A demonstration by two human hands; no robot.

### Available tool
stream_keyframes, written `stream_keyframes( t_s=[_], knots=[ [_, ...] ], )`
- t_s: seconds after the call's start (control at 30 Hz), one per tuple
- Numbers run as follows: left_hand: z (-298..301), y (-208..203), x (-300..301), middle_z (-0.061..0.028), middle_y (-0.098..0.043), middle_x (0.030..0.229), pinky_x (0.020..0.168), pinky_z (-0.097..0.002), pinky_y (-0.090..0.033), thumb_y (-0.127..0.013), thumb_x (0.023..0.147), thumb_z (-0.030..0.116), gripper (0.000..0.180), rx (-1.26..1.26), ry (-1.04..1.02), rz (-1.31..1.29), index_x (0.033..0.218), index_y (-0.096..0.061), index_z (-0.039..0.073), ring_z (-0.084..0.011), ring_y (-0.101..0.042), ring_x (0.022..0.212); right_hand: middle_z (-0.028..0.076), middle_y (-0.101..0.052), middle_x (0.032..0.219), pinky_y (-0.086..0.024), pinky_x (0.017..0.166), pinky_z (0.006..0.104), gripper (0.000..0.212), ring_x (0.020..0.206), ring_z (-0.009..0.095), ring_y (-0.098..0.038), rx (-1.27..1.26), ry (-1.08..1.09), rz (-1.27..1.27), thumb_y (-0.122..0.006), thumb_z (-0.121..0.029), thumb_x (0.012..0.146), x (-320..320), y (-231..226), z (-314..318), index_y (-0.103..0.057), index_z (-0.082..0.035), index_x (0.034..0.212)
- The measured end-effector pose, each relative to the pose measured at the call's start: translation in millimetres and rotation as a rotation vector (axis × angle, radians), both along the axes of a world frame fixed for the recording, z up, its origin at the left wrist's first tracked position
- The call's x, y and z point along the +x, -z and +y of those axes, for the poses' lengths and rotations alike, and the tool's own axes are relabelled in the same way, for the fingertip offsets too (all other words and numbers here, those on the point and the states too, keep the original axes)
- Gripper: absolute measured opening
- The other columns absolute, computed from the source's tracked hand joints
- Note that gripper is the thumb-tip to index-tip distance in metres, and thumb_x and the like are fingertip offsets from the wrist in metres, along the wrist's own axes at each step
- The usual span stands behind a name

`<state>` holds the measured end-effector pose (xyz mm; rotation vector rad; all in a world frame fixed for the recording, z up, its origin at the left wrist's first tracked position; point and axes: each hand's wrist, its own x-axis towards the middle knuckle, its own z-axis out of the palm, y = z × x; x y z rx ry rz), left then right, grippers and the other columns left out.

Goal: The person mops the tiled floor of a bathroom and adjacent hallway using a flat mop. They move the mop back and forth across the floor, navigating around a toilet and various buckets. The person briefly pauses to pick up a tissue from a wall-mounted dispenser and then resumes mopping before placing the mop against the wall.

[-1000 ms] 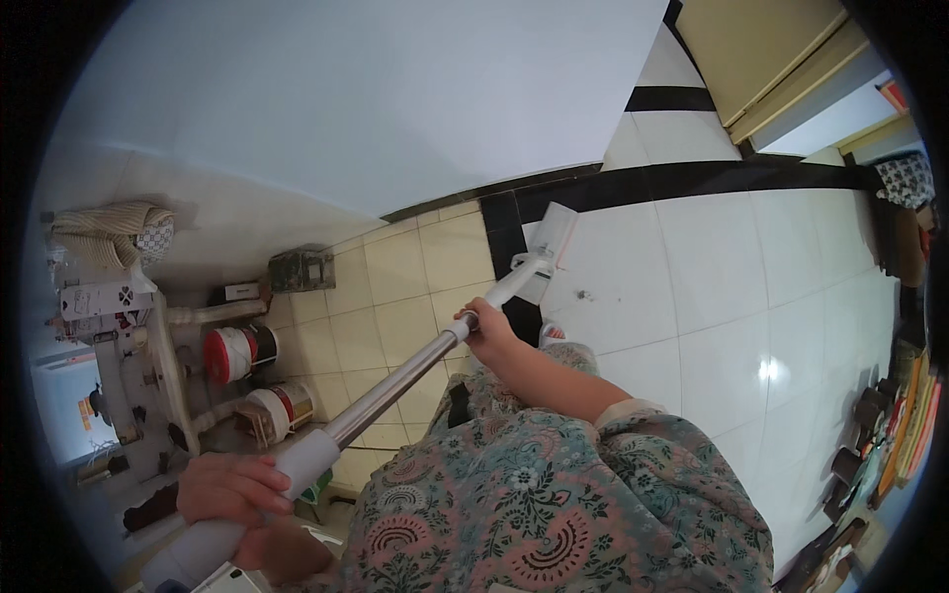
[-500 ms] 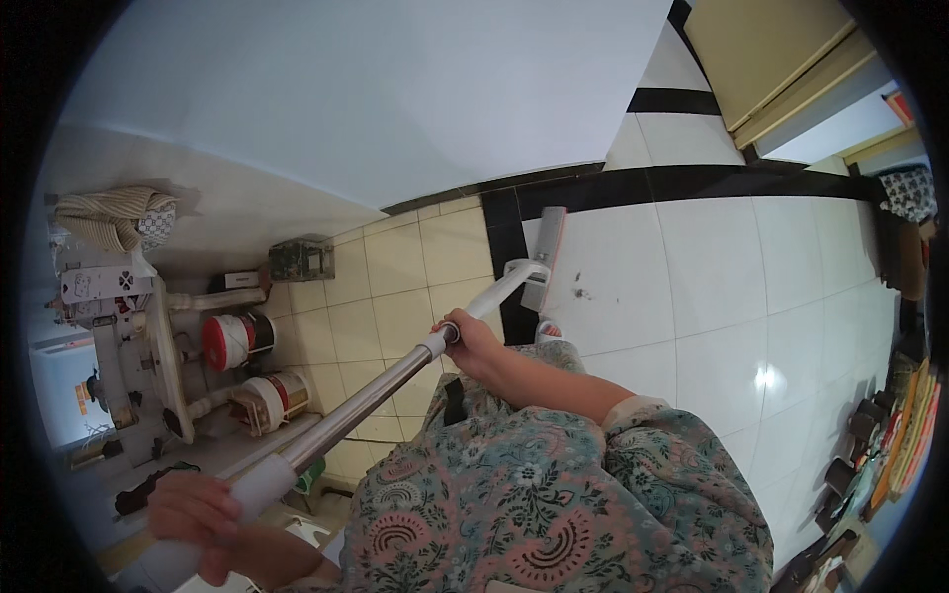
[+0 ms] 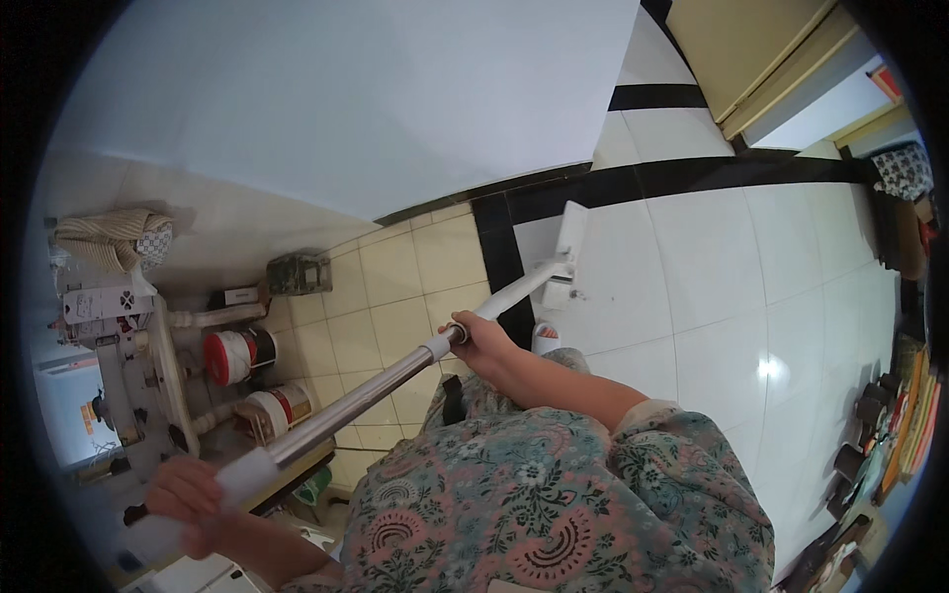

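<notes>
A long mop [image 3: 366, 397] runs slantwise across the view, with a metal pole, white grip and flat white head. My left hand [image 3: 185, 499], slightly blurred, wraps round the white grip at the lower left. Farther up, my right hand [image 3: 481, 341] is closed round the pole just past its white collar. The mop head [image 3: 571, 237] rests on the white floor tiles, right of the black tile border. Small dark specks [image 3: 581, 296] lie on the tiles beside it. A sandal-clad foot [image 3: 545, 338] shows below the head.
At left stand a red and white bucket [image 3: 229, 357], another bucket [image 3: 287, 410] and a patterned box [image 3: 300, 275]. A striped cloth [image 3: 109, 237] lies on a ledge. The pale wall [image 3: 395, 89] juts in ahead. Stacked goods [image 3: 914, 415] line the right side, and a cream door [image 3: 741, 49] stands beyond.
The mop head has shifted right across the white tiles, away from the black border, and now covers part of the dark specks. Both hands keep their hold on the mop.
</notes>
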<state>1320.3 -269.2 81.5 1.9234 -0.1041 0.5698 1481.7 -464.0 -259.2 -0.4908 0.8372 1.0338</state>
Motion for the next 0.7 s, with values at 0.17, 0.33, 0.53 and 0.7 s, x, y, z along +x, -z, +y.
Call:
stream_keyframes(
  t_s=[0.17, 0.33, 0.53, 0.7],
  knots=[
    [-6, 14, 37, -0.0043, -0.052, 0.061, 0.065, -0.0328, -0.042, -0.058, 0.075, 0.019, 0.018, -0.181, -0.058, -0.023, 0.074, -0.043, 0.010, -0.0181, -0.054, 0.063, 0.012, -0.054, 0.077, -0.051, 0.067, 0.0338, 0.016, 0.073, 0.023, -0.056, -0.060, 0.109, -0.036, -0.055, -0.011, 0.080, 14, 7, -41, -0.045, 0.000, 0.087],
    [-45, 66, 104, -0.0115, -0.061, 0.074, 0.086, -0.0429, -0.043, -0.064, 0.070, 0.011, 0.018, -0.435, 0.417, 0.117, 0.080, -0.050, 0.007, -0.0258, -0.059, 0.076, 0.011, -0.054, 0.074, -0.051, 0.063, 0.0358, 0.017, 0.070, 0.023, -0.057, -0.297, 0.280, 0.020, -0.054, -0.013, 0.077, 28, 46, -119, -0.046, -0.001, 0.085],
    [-102, 90, 143, -0.0143, -0.064, 0.081, 0.085, -0.0430, -0.046, -0.067, 0.066, 0.010, 0.016, -0.254, 0.736, 0.442, 0.078, -0.057, 0.005, -0.0300, -0.062, 0.086, 0.013, -0.052, 0.076, -0.051, 0.066, 0.0386, 0.019, 0.069, 0.024, -0.055, -0.381, 0.440, 0.039, -0.053, -0.009, 0.075, 10, 99, -199, -0.042, -0.001, 0.088],
    [-92, 98, 156, -0.0150, -0.064, 0.074, 0.075, -0.0389, -0.052, -0.062, 0.063, 0.006, 0.010, -0.041, 0.755, 0.389, 0.071, -0.057, 0.003, -0.0286, -0.065, 0.078, 0.011, -0.051, 0.074, -0.048, 0.060, 0.0340, 0.013, 0.063, 0.022, -0.051, -0.464, 0.553, -0.075, -0.054, -0.007, 0.072, 1, 164, -188, -0.045, -0.001, 0.080]
  ],
)
